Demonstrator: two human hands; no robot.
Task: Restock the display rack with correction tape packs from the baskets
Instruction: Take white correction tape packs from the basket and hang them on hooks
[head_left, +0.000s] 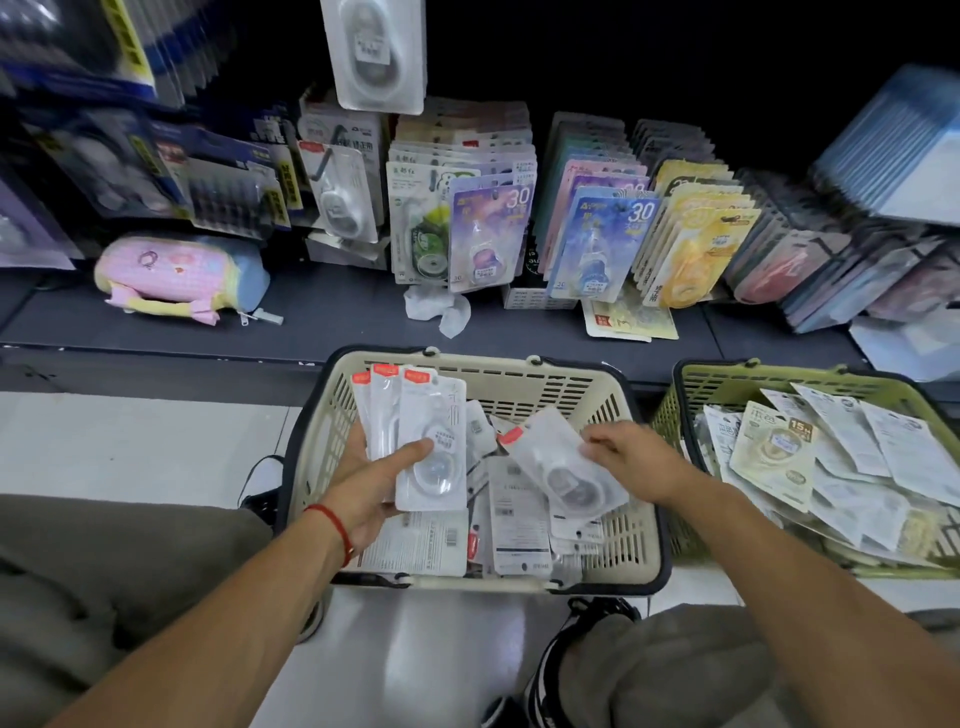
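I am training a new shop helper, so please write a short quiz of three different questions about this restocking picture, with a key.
1. True or false: the left hand holds several white blister packs with red tabs fanned together.
2. Which basket does the right hand lift its single clear pack over?
A. beige plastic basket
B. olive-green plastic basket
C. neither
3. Fill in: the pink quilted pouch lies on the dark shelf to the ____ of the standing packs.

Key: 1 true; 2 A; 3 left
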